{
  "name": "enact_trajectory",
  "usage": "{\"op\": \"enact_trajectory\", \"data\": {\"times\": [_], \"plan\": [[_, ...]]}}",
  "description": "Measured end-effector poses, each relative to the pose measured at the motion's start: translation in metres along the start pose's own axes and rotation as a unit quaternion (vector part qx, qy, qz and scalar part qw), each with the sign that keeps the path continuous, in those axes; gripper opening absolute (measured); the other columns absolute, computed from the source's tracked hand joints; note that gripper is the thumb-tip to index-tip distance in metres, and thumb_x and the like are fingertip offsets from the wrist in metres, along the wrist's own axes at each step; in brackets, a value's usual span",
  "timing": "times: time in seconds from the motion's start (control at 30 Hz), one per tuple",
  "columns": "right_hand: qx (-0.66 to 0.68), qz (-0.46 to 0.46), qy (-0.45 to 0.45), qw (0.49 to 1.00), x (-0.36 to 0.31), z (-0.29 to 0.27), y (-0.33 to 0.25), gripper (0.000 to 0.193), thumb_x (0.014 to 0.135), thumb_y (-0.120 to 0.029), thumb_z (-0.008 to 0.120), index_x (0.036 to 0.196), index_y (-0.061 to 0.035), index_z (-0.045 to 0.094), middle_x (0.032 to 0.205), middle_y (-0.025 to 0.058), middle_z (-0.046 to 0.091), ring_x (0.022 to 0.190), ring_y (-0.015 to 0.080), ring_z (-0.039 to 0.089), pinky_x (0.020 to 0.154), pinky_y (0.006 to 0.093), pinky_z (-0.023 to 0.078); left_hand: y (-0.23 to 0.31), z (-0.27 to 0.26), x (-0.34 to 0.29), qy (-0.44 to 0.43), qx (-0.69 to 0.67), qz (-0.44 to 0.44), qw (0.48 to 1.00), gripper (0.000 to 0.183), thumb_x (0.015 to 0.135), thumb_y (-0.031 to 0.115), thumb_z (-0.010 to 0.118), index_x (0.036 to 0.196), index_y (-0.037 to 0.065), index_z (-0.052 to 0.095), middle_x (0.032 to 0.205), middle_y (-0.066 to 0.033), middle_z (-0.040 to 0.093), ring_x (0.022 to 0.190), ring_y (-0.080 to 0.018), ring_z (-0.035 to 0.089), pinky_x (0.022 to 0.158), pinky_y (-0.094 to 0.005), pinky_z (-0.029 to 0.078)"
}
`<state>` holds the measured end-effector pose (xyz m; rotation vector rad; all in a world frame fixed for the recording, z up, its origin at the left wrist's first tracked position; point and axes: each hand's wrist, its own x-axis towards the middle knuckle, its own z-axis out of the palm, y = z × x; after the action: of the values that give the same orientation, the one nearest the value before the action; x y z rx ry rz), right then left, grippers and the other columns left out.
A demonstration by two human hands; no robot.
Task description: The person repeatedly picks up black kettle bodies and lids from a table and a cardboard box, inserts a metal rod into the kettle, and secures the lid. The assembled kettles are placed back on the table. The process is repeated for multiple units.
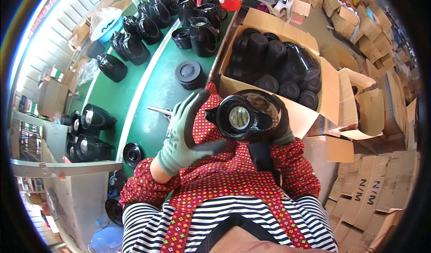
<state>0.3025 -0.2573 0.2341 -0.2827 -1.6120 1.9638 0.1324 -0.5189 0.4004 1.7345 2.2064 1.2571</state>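
Cardboard box (294, 31) with spread flaps is set against the right edge of the green worktop (150, 91); it is packed with dark cylindrical items (276, 51) and round black pieces (288, 89), and a glossy dark vessel (310, 64) is laid over them. Farther right, a smaller open carton (372, 118) is placed. At the worktop's left edge, a blue basin (106, 28) is seen with darker blue pieces inside.

A black jug (239, 118) is held up before the body, beside the worktop's right edge at the near end, its mouth turned toward the camera and a silvery interior shown. It is gripped by the right hand (283, 126), which is wrapped around its outer side and partly hidden. The left hand (180, 135), in a grey-green glove, is held open near the spout, thumb and fingers parted; nothing is gripped by it. Both forearms are bent inward.

Near the worktop's right edge, black discs (188, 72) are stacked, and toward the far end, black jugs (155, 17) are crowded together.
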Motion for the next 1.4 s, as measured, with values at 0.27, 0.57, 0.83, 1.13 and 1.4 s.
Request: {"op": "enact_trajectory", "data": {"times": [0.27,0.57,0.83,1.13,1.4], "plan": [[0.123,0.081,-0.02,0.989,0.007,0.048,-0.049,0.072,0.08,-0.026,0.088,0.142,-0.0004,0.06,0.135,0.014,0.069,0.12,0.0247,0.069,0.107,0.04,0.055,0.015,0.025,0.012,0.043,0.005,0.074,0.996,0.074,0.059,0.034,0.103,0.12,0.007,0.072,0.157,-0.0314,0.043,0.138,-0.048,0.052,0.113,-0.0545,0.043],[0.209,0.21,0.084,0.951,0.008,0.041,-0.06,0.075,0.105,-0.063,0.046,0.153,-0.0056,0.051,0.146,0.0214,0.06,0.135,0.033,0.058,0.115,0.0485,0.048,-0.027,0.07,-0.031,0.137,-0.118,-0.009,0.984,0.065,0.059,0.029,0.103,0.113,0.007,0.075,0.153,-0.0307,0.043,0.14,-0.0496,0.047,0.118,-0.0528,0.04],[-0.239,0.144,-0.056,0.959,0.069,-0.002,-0.055,0.034,0.1,-0.024,0.071,0.117,0.0045,0.077,0.104,0.0101,0.079,0.091,0.0154,0.073,0.086,0.0305,0.059,-0.085,0.036,-0.088,-0.122,-0.127,-0.029,0.984,0.069,0.078,0.021,0.09,0.141,0.011,0.062,0.154,-0.0248,0.048,0.132,-0.0444,0.058,0.112,-0.0467,0.049],[-0.437,0.075,-0.279,0.852,0.068,0.056,-0.038,0.033,0.097,-0.031,0.071,0.116,-0.0034,0.077,0.112,0.0191,0.068,0.104,0.0336,0.068,0.089,0.0435,0.054,-0.253,-0.03,-0.073,-0.263,0.306,-0.104,0.909,0.099,0.077,0.016,0.084,0.164,0.02,0.036,0.164,-0.0184,0.039,0.149,-0.0405,0.039,0.122,-0.0571,0.03],[-0.246,0.06,-0.293,0.922,0.094,0.041,-0.057,0.037,0.1,-0.015,0.062,0.135,-0.0036,0.065,0.129,0.0198,0.063,0.119,0.0361,0.062,0.101,0.0463,0.049,-0.196,-0.038,-0.036,-0.144,0.08,-0.236,0.958,0.046,0.091,0.007,0.074,0.137,0.012,0.07,0.105,-0.015,0.073,0.088,-0.0318,0.073,0.078,-0.0385,0.058]]}}
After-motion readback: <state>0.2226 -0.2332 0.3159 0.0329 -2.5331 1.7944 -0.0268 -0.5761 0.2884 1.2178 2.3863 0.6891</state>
